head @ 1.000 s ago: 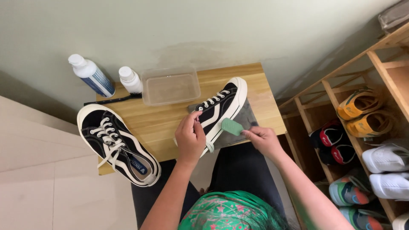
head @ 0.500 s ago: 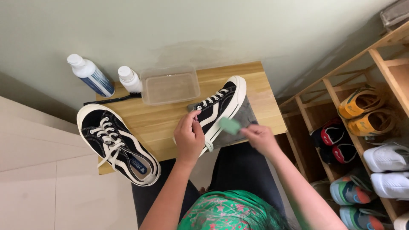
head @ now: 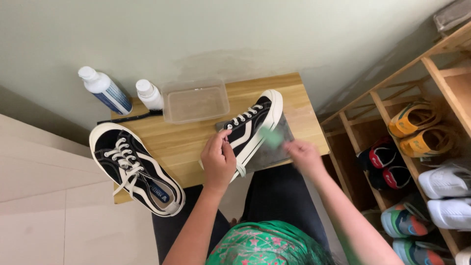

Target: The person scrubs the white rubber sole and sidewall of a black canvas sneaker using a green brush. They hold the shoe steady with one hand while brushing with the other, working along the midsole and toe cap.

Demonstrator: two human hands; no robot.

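Observation:
A black canvas sneaker with a white sole and white laces (head: 251, 122) lies tilted on a grey cloth (head: 274, 149) on a small wooden table (head: 186, 140). My left hand (head: 219, 159) grips this sneaker at its heel end. My right hand (head: 304, 154), blurred by motion, holds a small green block (head: 271, 137) against the sneaker's white sole edge. The matching sneaker (head: 135, 168) rests at the table's left front corner, partly over the edge.
Two white bottles (head: 104, 90) (head: 149, 94), a black-handled brush (head: 128, 117) and a clear plastic tub of water (head: 195, 101) stand at the table's back. A wooden shoe rack (head: 392, 113) with several pairs of shoes fills the right side. A pale green wall lies behind.
My right hand has slid the green block up along the sole toward the sneaker's toe. My left hand and the sneaker have stayed put.

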